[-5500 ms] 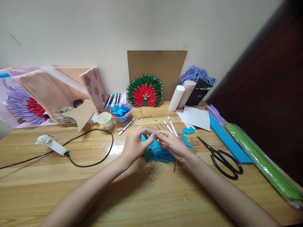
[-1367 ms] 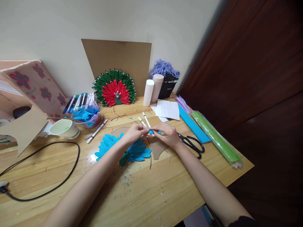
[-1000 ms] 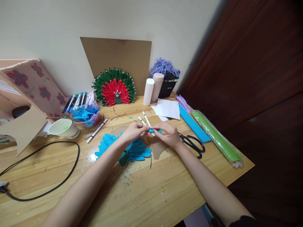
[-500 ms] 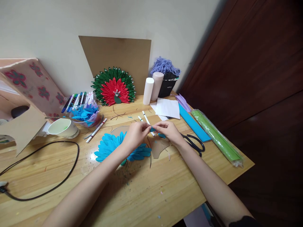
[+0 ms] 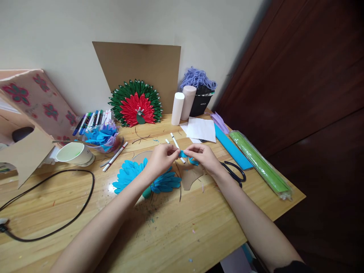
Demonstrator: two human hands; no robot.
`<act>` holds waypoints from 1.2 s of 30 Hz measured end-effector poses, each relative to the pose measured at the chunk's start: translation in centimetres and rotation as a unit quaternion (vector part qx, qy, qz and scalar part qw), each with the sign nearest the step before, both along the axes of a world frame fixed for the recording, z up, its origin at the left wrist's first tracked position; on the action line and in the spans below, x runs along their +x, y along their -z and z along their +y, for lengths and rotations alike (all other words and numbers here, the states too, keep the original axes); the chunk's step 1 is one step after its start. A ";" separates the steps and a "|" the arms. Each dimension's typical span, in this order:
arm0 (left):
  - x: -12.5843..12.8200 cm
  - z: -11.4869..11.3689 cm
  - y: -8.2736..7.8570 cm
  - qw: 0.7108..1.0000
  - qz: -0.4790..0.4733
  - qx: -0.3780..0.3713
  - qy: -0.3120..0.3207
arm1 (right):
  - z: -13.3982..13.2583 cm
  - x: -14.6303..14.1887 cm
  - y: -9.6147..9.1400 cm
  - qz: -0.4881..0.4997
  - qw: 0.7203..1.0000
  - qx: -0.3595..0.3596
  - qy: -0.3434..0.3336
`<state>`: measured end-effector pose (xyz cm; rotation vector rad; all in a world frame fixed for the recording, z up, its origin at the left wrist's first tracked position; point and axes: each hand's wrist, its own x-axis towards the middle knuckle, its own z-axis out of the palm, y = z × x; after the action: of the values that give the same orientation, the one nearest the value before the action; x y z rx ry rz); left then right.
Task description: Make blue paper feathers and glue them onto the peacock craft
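Note:
Between my fingertips is a small blue crepe-paper piece. My left hand pinches its left end, and my right hand pinches the right end. Another blue scrap lies just below my right fingers. Under my left forearm rests a fan of blue paper petals with a green part at its base, partly hidden by the arm. A cardboard cutout lies beneath my hands. Beside my right wrist are black-handled scissors, their blades hidden.
A red and green peacock craft leans on a brown board. White cylinders stand at the back. A paper cup, a tub of blue scraps and a black cable are left. A wrapped green roll lies right.
My fingertips have drawn slightly apart, and more of the blue paper shows between them. My left hand has shifted a little left. The view has moved slightly.

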<state>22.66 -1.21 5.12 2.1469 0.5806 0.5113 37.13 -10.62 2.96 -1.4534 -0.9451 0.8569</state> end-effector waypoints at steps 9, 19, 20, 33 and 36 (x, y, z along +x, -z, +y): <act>0.0 0.1 0.7 1.000 0.002 0.015 -0.016 | 0.1 -0.4 0.6 -0.074 0.997 0.036 -0.011; 0.0 0.9 0.2 0.999 0.009 -0.047 0.012 | -0.3 0.8 -0.1 -0.027 0.998 -0.055 -0.012; -0.1 1.1 0.2 0.998 0.008 -0.055 0.004 | -0.3 1.0 -0.1 -0.030 0.998 -0.053 -0.006; -0.3 1.0 -0.2 0.998 -0.019 -0.056 0.009 | -0.5 -0.4 -0.3 -0.238 0.967 0.086 0.021; -0.1 1.0 -0.3 0.978 0.008 -0.210 -0.008 | -0.7 -0.4 -0.7 -0.314 0.939 0.136 0.036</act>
<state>22.56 -0.20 5.38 1.7473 0.6522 0.3435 36.72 -11.31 3.63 -1.5270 -1.4083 0.1744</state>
